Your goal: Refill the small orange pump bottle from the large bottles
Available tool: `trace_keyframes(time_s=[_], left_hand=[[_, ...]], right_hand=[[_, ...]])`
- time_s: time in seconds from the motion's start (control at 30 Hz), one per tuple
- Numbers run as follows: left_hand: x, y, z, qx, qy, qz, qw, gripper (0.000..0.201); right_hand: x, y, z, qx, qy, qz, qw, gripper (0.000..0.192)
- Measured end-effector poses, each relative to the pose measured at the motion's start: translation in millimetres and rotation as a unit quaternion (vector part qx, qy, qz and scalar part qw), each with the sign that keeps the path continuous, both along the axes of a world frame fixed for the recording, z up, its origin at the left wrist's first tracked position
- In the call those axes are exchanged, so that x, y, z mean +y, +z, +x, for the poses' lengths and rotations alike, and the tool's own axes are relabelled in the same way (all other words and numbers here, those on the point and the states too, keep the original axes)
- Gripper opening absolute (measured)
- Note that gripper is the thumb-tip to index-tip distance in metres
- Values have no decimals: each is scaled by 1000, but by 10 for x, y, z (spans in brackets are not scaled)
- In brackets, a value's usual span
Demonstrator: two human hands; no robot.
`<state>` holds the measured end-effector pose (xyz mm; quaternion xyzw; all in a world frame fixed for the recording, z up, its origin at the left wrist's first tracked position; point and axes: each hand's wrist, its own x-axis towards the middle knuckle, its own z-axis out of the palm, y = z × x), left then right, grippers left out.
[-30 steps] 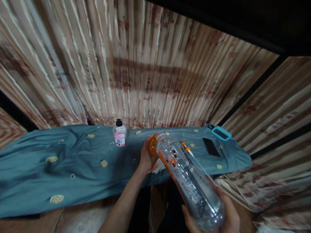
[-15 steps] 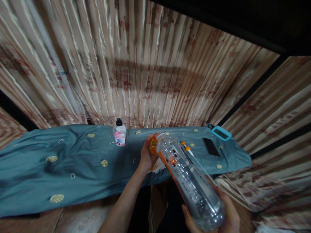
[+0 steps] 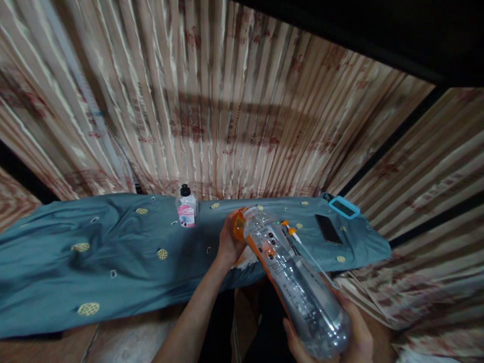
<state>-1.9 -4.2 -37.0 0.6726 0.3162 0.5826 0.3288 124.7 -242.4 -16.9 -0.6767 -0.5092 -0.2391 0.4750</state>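
Bottle: large clear plastic bottle (image 3: 298, 292) lies tilted across the lower right of the view, base toward the camera, neck pointing away over the cloth; its orange cap (image 3: 239, 225) sits at the far end; an orange label strip runs along its side
Left hand: left hand (image 3: 229, 242) is closed round the cap end, fingers wrapped on the cap; the fingertips themselves are hidden behind the neck
Right hand: right hand (image 3: 355, 338) cups the base from below, fingers curled up against the plastic; the palm and wrist are cut off by the lower edge
Hard to make out: whether the bottle holds liquid cannot be told; print on the label is too small to read; small orange-tipped items (image 3: 290, 229) just beyond the bottle are partly covered by it
Surroundings: teal cloth (image 3: 113, 242) with gold dots spreads under the hands; small bottle with a pink label (image 3: 186, 209) stands upright well left of the cap; dark phone (image 3: 328, 229) lies flat to the right, near a blue-framed object (image 3: 344, 207); striped curtain (image 3: 227, 101) hangs behind
Change: against the earlier frames, both hands and the bottle hold the same places; nothing on the cloth has shifted
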Motion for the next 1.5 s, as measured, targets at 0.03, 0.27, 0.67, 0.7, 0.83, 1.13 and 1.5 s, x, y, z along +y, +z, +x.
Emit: trace_keyframes(time_s=[0.03, 0.27, 0.67, 0.7, 0.83, 1.13, 1.5], left_hand=[[0, 0, 1, 2, -1, 1, 1000, 57], [19, -19, 8, 2, 5, -2, 1000, 60], [2, 6, -1, 8, 6, -8, 1000, 60], [6, -4, 6, 4, 5, -8, 1000, 59], [12, -24, 25, -15, -1, -15, 1000, 62], [-10, 38, -3, 8, 8, -19, 1000, 61], [-8, 49, -25, 22, 8, 0, 1000, 59]], right_hand=[[4, 16, -16, 6, 0, -2, 1000, 103], [12, 132, -97, -24, -20, 4, 1000, 105], [-19, 26, -49, 11, -12, -13, 1000, 105], [-22, 29, -48, 8, -13, -15, 1000, 106], [-26, 73, -59, -10, -19, -21, 1000, 107], [2, 199, -118, -39, -32, -17, 999, 104], [12, 220, -125, -48, -34, -22, 998, 105]])
